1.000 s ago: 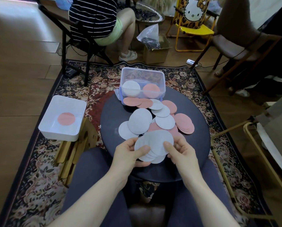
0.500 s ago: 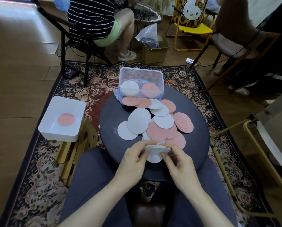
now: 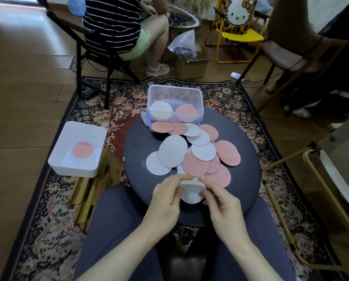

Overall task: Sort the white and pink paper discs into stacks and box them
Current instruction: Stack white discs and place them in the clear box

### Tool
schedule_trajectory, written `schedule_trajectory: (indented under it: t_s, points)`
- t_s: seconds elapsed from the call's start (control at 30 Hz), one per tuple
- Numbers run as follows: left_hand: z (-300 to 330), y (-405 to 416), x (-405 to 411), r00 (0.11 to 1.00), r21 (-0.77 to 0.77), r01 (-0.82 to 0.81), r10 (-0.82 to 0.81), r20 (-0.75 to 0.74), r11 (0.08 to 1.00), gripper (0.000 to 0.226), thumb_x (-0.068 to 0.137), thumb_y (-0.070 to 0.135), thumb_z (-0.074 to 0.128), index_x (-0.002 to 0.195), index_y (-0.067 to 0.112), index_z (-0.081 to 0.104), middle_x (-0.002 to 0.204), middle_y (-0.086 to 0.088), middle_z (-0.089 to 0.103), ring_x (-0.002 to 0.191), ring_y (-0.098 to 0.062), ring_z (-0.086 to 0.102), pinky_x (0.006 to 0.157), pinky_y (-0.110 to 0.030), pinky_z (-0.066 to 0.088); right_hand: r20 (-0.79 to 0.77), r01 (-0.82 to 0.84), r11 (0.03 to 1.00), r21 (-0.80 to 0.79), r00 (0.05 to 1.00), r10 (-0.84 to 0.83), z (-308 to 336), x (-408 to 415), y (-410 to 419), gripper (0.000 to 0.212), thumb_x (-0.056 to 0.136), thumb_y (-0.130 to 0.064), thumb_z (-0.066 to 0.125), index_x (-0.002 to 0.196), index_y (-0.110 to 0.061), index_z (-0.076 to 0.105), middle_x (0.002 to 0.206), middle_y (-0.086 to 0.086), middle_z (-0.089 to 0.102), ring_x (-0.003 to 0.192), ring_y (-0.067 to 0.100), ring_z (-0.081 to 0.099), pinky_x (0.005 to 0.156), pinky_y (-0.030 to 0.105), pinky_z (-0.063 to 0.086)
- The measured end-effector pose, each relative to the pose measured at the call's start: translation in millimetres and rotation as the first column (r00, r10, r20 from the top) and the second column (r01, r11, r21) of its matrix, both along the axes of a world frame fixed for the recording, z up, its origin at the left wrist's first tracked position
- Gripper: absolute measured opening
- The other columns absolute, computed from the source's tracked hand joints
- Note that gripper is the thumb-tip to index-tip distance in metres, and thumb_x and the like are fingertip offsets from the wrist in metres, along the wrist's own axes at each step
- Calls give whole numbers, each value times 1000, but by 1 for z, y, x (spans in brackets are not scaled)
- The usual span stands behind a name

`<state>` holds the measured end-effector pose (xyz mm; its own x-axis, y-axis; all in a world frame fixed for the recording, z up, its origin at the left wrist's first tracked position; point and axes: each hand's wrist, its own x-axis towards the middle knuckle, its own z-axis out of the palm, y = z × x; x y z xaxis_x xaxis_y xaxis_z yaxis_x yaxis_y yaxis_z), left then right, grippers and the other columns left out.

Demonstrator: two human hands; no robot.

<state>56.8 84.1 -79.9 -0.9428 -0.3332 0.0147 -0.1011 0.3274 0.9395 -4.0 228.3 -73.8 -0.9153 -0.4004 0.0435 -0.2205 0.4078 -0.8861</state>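
Both hands hold a small stack of white discs over the near edge of the round dark table. My left hand grips its left rim and my right hand pinches its right rim. Loose white discs and pink discs lie scattered on the table beyond. At the far edge stands a clear plastic box holding a white stack and a pink stack side by side. A white tray at the left holds one pink disc.
The white tray rests on a wooden stool on a floral rug. A person in a striped shirt sits on a chair beyond the table. A cardboard box, a yellow chair and a brown chair stand further back.
The fanned white discs in my hands have been squared into a compact stack, lowered toward the table's near edge. A pink disc once hidden behind the fan now shows.
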Motion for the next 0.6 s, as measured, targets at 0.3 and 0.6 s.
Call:
schedule_trajectory:
  t_s: [0.3,0.6]
  points:
    - [12,3,0,997,91,-27,34,-73,995,38,92,1,38,112,28,56,111,12,61,110,-10,55,91,-17,41,-137,8,1000,15,991,-6,4,4,-7,41,90,0,59,119,-29,66,92,-11,71,85,4,66,77,14,49]
    - [28,-6,-18,990,123,-138,142,-18,983,38,95,1,41,106,37,51,103,16,61,96,1,53,78,-10,39,11,-42,994,-106,999,43,19,-22,-27,37,89,-3,63,101,-39,65,85,-20,70,77,2,64,69,12,45]
